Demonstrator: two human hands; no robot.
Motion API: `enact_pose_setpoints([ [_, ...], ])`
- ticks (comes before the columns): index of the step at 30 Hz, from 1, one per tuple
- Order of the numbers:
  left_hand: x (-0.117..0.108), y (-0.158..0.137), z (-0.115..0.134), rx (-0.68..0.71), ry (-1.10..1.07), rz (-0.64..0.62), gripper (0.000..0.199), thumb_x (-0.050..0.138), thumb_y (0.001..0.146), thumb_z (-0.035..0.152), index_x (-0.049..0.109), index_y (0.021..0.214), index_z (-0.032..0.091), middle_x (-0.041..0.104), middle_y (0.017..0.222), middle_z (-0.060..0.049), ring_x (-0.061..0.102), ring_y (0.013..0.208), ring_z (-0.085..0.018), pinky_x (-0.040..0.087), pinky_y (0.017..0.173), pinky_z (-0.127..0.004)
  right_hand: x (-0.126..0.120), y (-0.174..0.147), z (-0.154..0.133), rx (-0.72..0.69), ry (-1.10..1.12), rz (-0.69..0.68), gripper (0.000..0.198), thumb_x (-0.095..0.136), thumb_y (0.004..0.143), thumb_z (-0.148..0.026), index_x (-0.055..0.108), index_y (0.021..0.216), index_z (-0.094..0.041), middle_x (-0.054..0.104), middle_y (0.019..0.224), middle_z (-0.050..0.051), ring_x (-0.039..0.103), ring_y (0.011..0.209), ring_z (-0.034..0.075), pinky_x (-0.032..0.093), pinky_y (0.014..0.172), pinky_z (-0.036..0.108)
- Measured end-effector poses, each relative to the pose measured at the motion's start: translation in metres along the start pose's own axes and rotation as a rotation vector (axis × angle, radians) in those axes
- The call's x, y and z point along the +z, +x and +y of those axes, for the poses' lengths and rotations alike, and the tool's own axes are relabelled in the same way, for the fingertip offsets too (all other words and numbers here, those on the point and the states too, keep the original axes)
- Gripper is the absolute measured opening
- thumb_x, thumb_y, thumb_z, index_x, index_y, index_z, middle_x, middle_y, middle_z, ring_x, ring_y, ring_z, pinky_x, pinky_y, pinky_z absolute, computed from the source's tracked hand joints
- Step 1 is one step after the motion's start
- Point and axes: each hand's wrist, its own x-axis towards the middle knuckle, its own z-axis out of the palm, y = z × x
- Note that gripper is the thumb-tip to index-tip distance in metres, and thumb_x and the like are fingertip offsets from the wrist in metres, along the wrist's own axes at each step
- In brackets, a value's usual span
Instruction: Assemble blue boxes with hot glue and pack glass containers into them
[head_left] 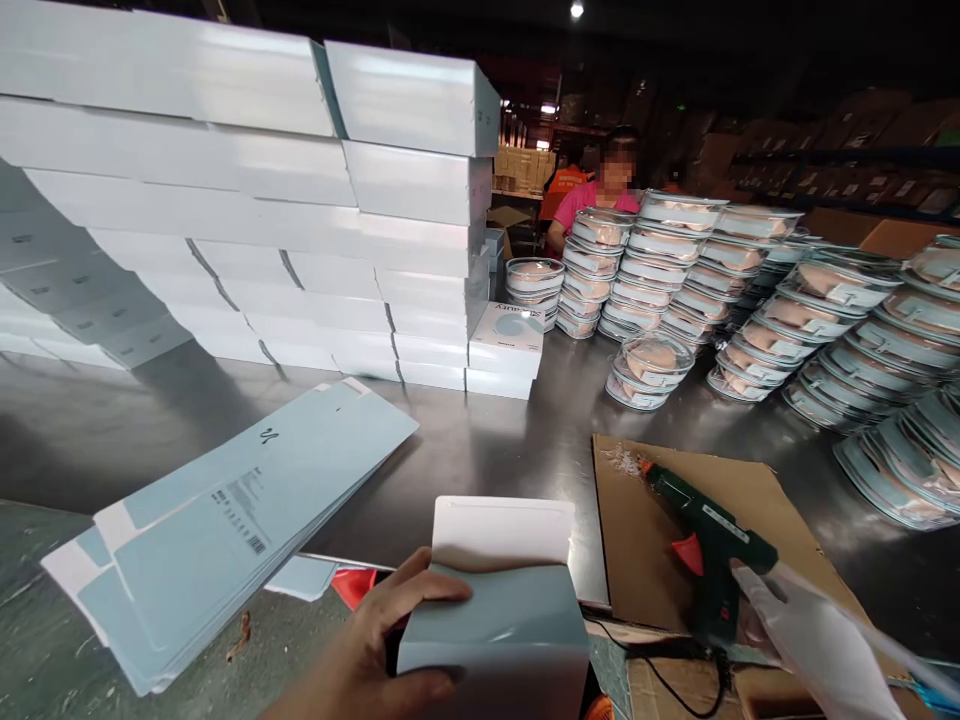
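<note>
Box (pixel 499 625), pale blue with a white flap standing open at the top, sits low in the middle of the view, gripped by the left hand (pixel 375 650): fingers curl over its upper left edge, thumb presses the left side lower down. Right hand (pixel 806 640), in a white glove, closes around the handle of a green glue gun (pixel 705 545) with a red trigger; the nozzle points up-left and rests over a sheet of cardboard (pixel 675 570) lying on the metal table (pixel 487 440). Bits of dried glue sit near the nozzle tip. A black cord runs from the gun's base toward the box. Left of the box, a fanned stack of flat blue cartons (pixel 225 530) lies on the table edge. Behind it, a tall wall of finished white boxes (pixel 262 200). To the right, leaning stacks of clear round lidded containers (pixel 750 290). Far back, a person in a pink top (pixel 581 205) sits behind those containers.
</note>
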Motion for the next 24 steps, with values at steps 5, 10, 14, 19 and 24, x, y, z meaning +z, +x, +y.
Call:
enact_pose_setpoints([
  [5,0.009,0.008,-0.007,0.089,-0.019,-0.014,0.044,0.083,0.077,0.047,0.074,0.119,0.041,0.073,0.129,-0.006,0.064,0.127,-0.036,0.062,0.090,-0.038,0.063,-0.057,0.000,-0.268,0.103,-0.428,0.109,0.089,0.070,-0.050,0.029,0.160,-0.036,0.060,0.148,0.010,0.062,0.130,0.028,0.049,0.109,0.041],
  [10,0.029,0.006,-0.009,0.157,-0.276,0.163,0.038,0.084,0.081,0.049,0.068,0.111,0.032,0.060,0.139,-0.009,0.067,0.121,-0.034,0.060,0.088,-0.036,0.126,-0.085,-0.006,-0.307,0.282,-0.777,0.103,0.080,0.080,-0.058,0.023,0.163,-0.035,0.058,0.148,0.014,0.059,0.135,0.029,0.052,0.105,0.039],
  [14,0.034,0.003,-0.007,0.237,-0.412,0.266,0.044,0.079,0.090,0.041,0.054,0.126,0.037,0.061,0.123,-0.006,0.065,0.118,-0.029,0.057,0.097,-0.041,0.123,-0.081,-0.007,-0.671,0.040,-0.726,0.062,0.074,0.089,-0.041,0.055,0.147,-0.036,0.065,0.135,0.010,0.063,0.128,0.029,0.052,0.107,0.038],
  [19,0.018,0.010,0.000,0.322,-0.080,0.020,0.023,0.066,0.098,0.044,0.072,0.119,0.038,0.057,0.112,-0.007,0.057,0.121,-0.027,0.052,0.105,-0.043,0.122,-0.083,-0.007,-0.912,-0.077,-0.624,0.046,0.066,0.097,-0.033,0.059,0.141,-0.046,0.060,0.144,0.003,0.061,0.130,0.023,0.048,0.110,0.033],
  [24,-0.004,0.019,0.013,0.245,-0.117,0.041,0.027,0.072,0.091,0.054,0.082,0.099,0.030,0.061,0.113,-0.010,0.059,0.116,-0.028,0.055,0.098,-0.039,0.116,-0.066,0.001,-0.704,0.059,-0.695,0.047,0.072,0.090,-0.048,0.066,0.137,-0.041,0.056,0.153,0.008,0.057,0.137,0.031,0.050,0.111,0.044],
])
